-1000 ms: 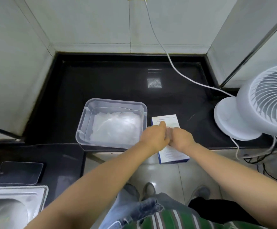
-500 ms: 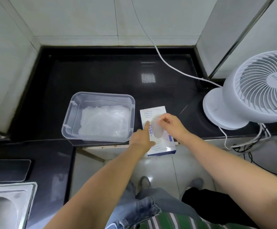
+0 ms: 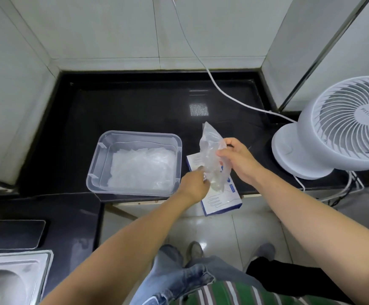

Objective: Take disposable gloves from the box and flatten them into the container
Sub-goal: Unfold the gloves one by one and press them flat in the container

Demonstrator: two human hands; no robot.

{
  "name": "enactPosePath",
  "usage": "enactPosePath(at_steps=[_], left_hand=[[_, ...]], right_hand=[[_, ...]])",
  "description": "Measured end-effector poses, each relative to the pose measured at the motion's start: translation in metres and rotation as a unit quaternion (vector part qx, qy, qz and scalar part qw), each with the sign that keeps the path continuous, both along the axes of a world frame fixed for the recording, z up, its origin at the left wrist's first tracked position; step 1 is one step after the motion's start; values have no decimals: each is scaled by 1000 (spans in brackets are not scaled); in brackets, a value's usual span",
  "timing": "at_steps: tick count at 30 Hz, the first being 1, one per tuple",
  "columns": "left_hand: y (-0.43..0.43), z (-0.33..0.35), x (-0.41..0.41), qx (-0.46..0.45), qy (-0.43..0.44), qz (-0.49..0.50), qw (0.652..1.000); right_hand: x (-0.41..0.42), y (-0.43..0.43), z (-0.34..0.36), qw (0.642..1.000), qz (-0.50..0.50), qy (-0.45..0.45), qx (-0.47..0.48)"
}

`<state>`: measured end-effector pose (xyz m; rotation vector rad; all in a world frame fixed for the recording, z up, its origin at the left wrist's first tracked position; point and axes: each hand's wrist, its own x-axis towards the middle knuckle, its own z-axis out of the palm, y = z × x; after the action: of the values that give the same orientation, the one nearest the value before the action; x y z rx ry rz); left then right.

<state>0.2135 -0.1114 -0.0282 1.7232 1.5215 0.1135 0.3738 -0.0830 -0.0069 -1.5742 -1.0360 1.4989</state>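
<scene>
Has lifted glove [image 3: 212, 159] off box [image 3: 221, 201] since before, clamping its top in right hand [image 3: 237, 159] and its lower end in curled left hand [image 3: 193, 186], just above box; pulling-out step, next calls for spreading flat in container [image 3: 139, 135].

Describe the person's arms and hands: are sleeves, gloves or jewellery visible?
The left arm and right arm are bare, with no sleeves in view. The left hand and right hand wear no gloves; no watch, bracelet or ring is visible.

Glossy black counter [image 3: 135, 111], pale tiled walls [image 3: 113, 31], white fan [image 3: 342, 128], steel sink [image 3: 7, 280]
</scene>
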Motion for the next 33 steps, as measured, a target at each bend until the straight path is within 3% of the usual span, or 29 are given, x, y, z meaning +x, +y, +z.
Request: enactPosePath(at_steps=[2, 6, 9, 12, 16, 19, 22, 25, 29, 33], left_hand=[[7, 17, -3, 23, -110, 105, 988], [33, 49, -17, -56, -312, 304, 899], [50, 59, -32, -116, -272, 271, 916], [54, 53, -50, -74, -239, 215, 944], [50, 51, -86, -84, -377, 165, 907], [50, 53, -109, -124, -418, 132, 890], [48, 49, -126, -158, -427, 107, 884], [46, 43, -142, -185, -420, 116, 881], [42, 42, -159, -197, -332, 107, 916], [40, 45, -174, -190, -238, 99, 947]], right_hand=[[3, 3, 6, 999, 34, 7, 17], [-4, 7, 15, 995, 99, -8, 28], [-16, 11, 16, 982, 169, -63, 56], [-28, 14, 19, 975, 196, -59, 82], [-41, 24, 27, 984, 151, -91, 26], [-45, 36, 31, 972, 214, -85, -56], [-59, 40, 38, 959, 277, -33, -54], [-77, 46, 36, 974, 224, 20, 20], [-87, 55, 36, 988, 119, 86, 46], [-93, 62, 43, 985, 89, 149, 12]])
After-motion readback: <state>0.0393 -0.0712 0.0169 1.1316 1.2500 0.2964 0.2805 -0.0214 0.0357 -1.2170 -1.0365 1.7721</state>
